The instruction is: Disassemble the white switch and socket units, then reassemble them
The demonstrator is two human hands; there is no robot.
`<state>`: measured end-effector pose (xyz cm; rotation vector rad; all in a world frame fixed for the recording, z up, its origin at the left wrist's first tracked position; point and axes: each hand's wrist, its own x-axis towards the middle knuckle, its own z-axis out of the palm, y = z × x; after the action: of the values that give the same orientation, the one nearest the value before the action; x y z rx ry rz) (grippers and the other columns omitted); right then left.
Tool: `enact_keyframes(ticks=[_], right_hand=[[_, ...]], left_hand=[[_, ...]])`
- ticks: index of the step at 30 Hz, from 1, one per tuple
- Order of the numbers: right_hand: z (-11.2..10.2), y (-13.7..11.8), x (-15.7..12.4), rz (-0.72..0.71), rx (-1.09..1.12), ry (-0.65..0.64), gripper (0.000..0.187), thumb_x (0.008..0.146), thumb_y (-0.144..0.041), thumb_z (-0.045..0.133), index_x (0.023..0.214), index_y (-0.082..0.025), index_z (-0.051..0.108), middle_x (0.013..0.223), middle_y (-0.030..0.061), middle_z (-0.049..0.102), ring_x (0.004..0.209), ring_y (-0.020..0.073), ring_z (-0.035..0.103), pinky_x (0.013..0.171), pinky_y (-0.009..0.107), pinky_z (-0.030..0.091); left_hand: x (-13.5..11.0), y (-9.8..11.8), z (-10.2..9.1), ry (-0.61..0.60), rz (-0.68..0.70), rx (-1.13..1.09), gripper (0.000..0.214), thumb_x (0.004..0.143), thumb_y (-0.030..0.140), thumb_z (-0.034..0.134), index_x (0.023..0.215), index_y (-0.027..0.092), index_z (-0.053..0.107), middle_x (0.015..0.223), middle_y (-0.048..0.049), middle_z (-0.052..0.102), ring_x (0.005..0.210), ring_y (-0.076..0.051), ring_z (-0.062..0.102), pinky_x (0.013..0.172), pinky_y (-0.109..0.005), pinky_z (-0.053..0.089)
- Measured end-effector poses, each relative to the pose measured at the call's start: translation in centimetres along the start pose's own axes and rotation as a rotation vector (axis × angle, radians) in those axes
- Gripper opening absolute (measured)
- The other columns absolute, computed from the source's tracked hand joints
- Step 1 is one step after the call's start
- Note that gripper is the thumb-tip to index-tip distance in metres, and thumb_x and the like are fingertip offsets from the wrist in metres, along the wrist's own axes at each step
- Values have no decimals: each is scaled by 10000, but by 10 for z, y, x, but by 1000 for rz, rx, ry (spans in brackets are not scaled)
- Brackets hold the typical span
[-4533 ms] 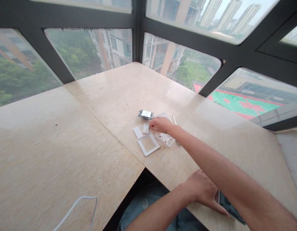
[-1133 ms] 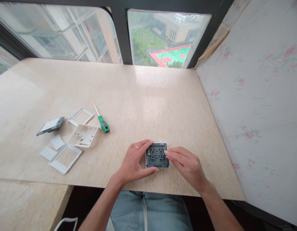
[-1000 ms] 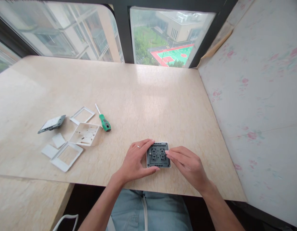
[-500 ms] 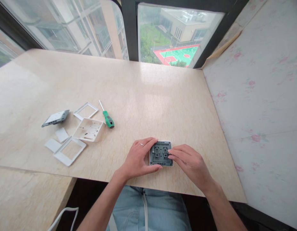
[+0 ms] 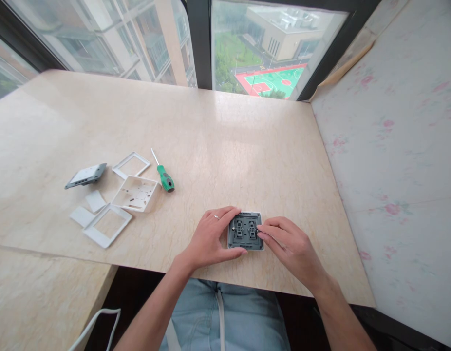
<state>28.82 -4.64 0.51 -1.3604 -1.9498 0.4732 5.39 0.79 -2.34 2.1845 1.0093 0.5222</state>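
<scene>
A grey wall switch module (image 5: 245,239) with two dark switch mechanisms lies on a white base near the table's front edge. My left hand (image 5: 213,236) steadies it from the left, the fingers at its top edge and the thumb along its bottom edge. A small screw (image 5: 233,228) shows at the module's left side. On the right side, my right hand (image 5: 287,246) pinches what looks like another small screw (image 5: 258,229), mostly hidden by the fingertips, at the matching spot.
To the left lie a green-handled screwdriver (image 5: 165,179), an open white back box (image 5: 148,195), two white frames (image 5: 127,219), white switch covers (image 5: 96,201) and another grey-backed switch module (image 5: 86,176). A flowered wall (image 5: 401,165) bounds the table (image 5: 211,136) on the right, windows at the back.
Both hands keep nearly the same hold on the module, the right fingertips still pinched at its right side. The whole view has shifted slightly.
</scene>
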Motion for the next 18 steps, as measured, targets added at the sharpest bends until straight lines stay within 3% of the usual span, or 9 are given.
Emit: enact_keyframes(ticks=[11,18], right_hand=[[-4,-3,-3,-55,-34,-4,187,942,-142,612,1012,-229,762,878,69,685,781,185,638,640,319,548],[-1,1,-5,-94,-65,-24,208,938,-110,619,1094,-191,730,896,81,669,796,185,604,646,327,539]], left_hand=[[0,0,0,4,14,2,877,749,604,755,1477,263,405,1456,-116,553,1322,-320,532,1106,-460,376],[0,0,0,3,21,2,902,741,596,771,1486,259,390,1456,-122,553,1319,-318,537,1108,-461,373]])
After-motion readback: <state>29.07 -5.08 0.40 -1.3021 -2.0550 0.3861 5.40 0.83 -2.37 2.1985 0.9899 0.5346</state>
